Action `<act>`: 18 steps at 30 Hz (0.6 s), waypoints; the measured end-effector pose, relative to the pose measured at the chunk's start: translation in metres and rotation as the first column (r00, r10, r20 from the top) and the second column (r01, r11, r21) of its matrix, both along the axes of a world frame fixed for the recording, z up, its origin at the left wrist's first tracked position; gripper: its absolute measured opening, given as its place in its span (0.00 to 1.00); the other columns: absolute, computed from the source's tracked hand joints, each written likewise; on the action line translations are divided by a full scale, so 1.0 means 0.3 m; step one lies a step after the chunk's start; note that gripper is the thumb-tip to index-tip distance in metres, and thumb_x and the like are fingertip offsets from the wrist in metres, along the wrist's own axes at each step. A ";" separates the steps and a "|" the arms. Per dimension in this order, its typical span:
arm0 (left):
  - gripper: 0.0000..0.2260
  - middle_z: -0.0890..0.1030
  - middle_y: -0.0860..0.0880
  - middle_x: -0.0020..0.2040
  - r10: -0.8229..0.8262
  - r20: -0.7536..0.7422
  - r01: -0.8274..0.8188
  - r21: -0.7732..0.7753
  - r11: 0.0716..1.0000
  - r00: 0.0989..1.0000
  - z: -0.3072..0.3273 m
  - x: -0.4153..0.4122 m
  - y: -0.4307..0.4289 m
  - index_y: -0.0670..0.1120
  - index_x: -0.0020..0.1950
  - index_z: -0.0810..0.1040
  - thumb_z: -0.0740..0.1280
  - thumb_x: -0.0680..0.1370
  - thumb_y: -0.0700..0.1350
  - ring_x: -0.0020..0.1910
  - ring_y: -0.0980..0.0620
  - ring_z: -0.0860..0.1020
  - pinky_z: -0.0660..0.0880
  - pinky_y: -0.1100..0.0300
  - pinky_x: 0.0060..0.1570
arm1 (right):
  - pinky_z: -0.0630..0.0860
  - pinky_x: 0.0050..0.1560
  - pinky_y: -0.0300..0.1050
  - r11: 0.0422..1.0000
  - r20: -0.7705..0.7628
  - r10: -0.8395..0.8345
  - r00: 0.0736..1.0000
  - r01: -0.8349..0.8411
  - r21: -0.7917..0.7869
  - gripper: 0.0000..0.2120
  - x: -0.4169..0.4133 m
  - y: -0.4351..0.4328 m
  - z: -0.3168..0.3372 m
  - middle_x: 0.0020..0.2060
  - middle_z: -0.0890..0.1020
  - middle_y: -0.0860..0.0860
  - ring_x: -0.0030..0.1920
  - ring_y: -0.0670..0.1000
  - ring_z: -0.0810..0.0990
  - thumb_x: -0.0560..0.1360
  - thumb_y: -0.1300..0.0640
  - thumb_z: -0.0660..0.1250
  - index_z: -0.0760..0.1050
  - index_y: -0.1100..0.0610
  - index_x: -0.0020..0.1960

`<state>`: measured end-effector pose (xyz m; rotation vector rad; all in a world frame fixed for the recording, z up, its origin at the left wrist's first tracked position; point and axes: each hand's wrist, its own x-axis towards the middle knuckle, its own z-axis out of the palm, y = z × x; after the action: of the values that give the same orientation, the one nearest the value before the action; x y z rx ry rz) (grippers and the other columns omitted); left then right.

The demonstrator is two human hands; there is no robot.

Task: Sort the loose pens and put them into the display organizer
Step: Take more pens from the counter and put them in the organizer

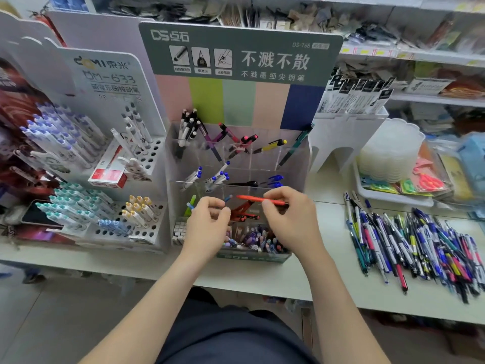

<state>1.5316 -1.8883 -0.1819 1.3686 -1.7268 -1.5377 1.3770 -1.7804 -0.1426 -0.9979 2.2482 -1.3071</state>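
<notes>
Loose pens [409,245] lay heaped on the counter [328,279] at right of the frame, while the right hand [291,214] pinched an orange pen [252,198] level over the centre organizer [299,164] and the left hand [207,222] curled beside it, whether holding anything I could not tell.

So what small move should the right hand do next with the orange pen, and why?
Probably tilt the orange pen and lower it in with the red pens; the right hand pinches it level just above them.
</notes>
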 end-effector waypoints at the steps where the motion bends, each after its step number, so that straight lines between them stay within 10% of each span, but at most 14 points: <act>1: 0.07 0.82 0.47 0.50 -0.008 0.039 0.011 -0.059 0.998 0.999 -0.010 0.002 -0.003 0.50 0.61 0.75 0.66 0.84 0.41 0.38 0.47 0.85 0.83 0.55 0.35 | 0.73 0.37 0.30 0.998 0.011 -0.053 0.999 0.053 -0.023 0.06 -0.006 0.006 0.006 0.35 0.83 0.46 0.35 0.42 0.80 0.78 0.60 0.71 0.83 0.50 0.48; 8: 0.25 0.71 0.50 0.66 -0.181 0.275 0.246 -0.222 0.944 0.944 -0.068 0.010 -0.029 0.50 0.78 0.68 0.64 0.82 0.35 0.54 0.56 0.78 0.77 0.54 0.59 | 0.82 0.46 0.48 0.934 -0.196 0.202 0.959 -0.129 0.333 0.12 0.037 -0.075 -0.063 0.48 0.86 0.45 0.48 0.48 0.83 0.81 0.52 0.67 0.80 0.45 0.63; 18: 0.22 0.70 0.52 0.57 -0.265 0.284 0.327 -0.200 0.924 0.922 -0.091 -0.015 -0.076 0.53 0.66 0.72 0.69 0.76 0.35 0.47 0.50 0.81 0.82 0.51 0.50 | 0.72 0.48 0.54 0.904 -0.560 0.289 0.776 -0.029 0.426 0.08 0.074 -0.102 -0.171 0.47 0.85 0.49 0.50 0.57 0.79 0.85 0.53 0.65 0.84 0.49 0.56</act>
<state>1.5271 -1.9113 -0.2093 1.2607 -2.2887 -1.2796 1.3993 -1.8109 -0.1938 -1.5751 2.6447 -0.4233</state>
